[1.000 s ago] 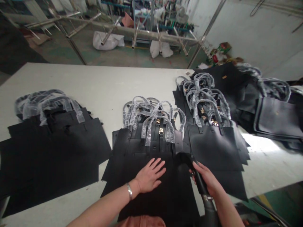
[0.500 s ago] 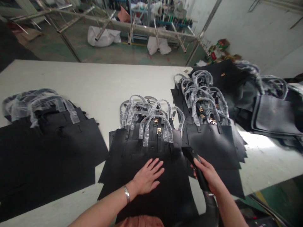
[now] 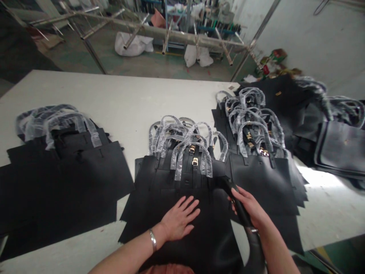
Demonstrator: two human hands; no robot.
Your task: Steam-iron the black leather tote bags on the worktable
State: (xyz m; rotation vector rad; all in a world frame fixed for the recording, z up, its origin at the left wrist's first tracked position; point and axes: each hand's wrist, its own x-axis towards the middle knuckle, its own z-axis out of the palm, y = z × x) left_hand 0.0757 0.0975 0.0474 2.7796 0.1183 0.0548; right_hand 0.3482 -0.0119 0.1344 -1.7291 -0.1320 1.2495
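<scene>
Rests left hand point(image 3: 179, 220), fingers spread, on black panels point(image 3: 209, 228) flanked by stacks point(image 3: 94, 179); grasps in right hand point(image 3: 252, 208) a tubular tool point(image 3: 242, 214), tip indistinct, cut off near.

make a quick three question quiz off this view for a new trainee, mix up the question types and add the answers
1. Multiple choice: which hand holds the black tubular tool?
A) left
B) right
C) both

2. True or false: the left hand is clenched in a fist.

3. Fill in the blank: on the middle black stack, the handles are wrapped in clear ____.

Key:
1. B, the right hand.
2. False; it is spread open over the middle black stack.
3. Plastic.
</scene>
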